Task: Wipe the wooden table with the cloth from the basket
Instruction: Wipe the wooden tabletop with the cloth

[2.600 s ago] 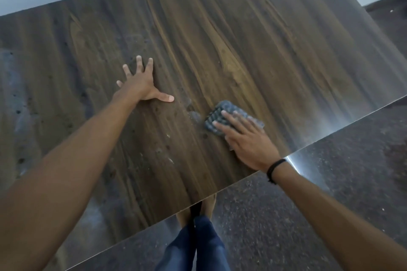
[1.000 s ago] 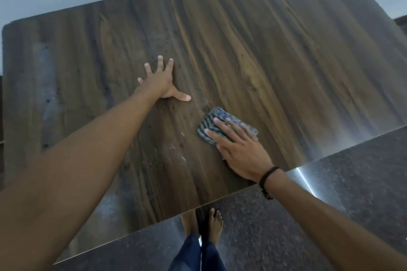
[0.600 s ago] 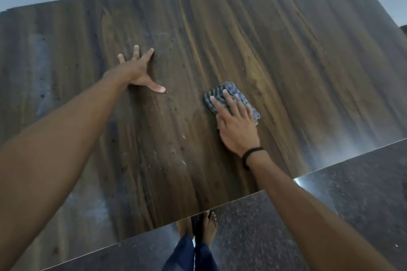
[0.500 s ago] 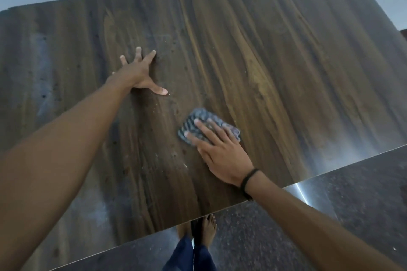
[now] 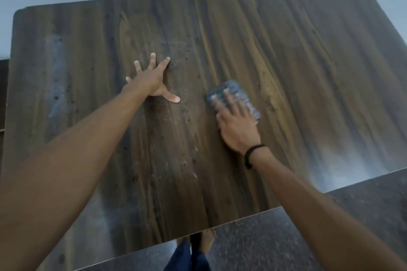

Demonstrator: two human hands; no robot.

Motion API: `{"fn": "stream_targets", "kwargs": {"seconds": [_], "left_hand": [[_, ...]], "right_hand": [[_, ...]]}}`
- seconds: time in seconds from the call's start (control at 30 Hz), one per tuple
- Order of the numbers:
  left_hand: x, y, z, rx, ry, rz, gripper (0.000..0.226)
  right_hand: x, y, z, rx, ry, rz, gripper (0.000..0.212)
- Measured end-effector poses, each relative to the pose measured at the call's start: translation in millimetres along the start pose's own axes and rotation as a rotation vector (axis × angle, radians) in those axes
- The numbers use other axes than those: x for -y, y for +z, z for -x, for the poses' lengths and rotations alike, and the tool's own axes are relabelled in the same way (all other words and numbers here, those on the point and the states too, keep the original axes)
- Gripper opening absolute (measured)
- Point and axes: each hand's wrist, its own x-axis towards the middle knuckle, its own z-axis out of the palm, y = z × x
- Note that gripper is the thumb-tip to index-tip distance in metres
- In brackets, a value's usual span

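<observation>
Near the middle of the dark brown wood-grain table (image 5: 286, 50), the right hand (image 5: 236, 125) lies flat on the small folded blue-grey cloth (image 5: 230, 87). Its fingers are straight and close together, the heel of the palm on bare wood behind. Hand and cloth are blurred, so this reads as mid-stroke. Over to the left, the left hand (image 5: 152, 79) is planted palm down with fingers splayed wide, bracing and holding nothing.

Now, doing this well: pressure should go evenly through those flat fingers, so the cloth slides as one pad and doesn't bunch or slip out. Strokes want to overlap and run with the grain.

Look at the pale crumbs and specks (image 5: 195, 175) scattered between the two hands and down toward the near edge. Better to herd them to one edge than flick them about. A dull greyish smear (image 5: 56, 68) sits well apart on the left side, and I'd judge it needs firmer passes. The patch under the bracing hand will need its turn too. No basket is in view.
</observation>
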Motion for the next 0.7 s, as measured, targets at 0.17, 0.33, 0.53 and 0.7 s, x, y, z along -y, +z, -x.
{"fn": "stream_targets", "kwargs": {"seconds": [0.17,0.33,0.53,0.7], "left_hand": [[1,-2,2,-0.004,-0.017,-0.007,0.144],[-2,0,4,0.018,0.007,-0.004,0.144],[-2,-2,4,0.018,0.019,0.024,0.144],[2,-3,3,0.010,0.013,0.044,0.145]], "right_hand": [[-25,-9,-24,-0.009,-0.016,-0.023,0.050],[-5,0,-17,0.140,-0.276,0.049,0.050],[-2,-6,-40,0.084,-0.006,0.001,0.050],[-4,-9,-51,-0.012,0.151,-0.042,0.052]]}}
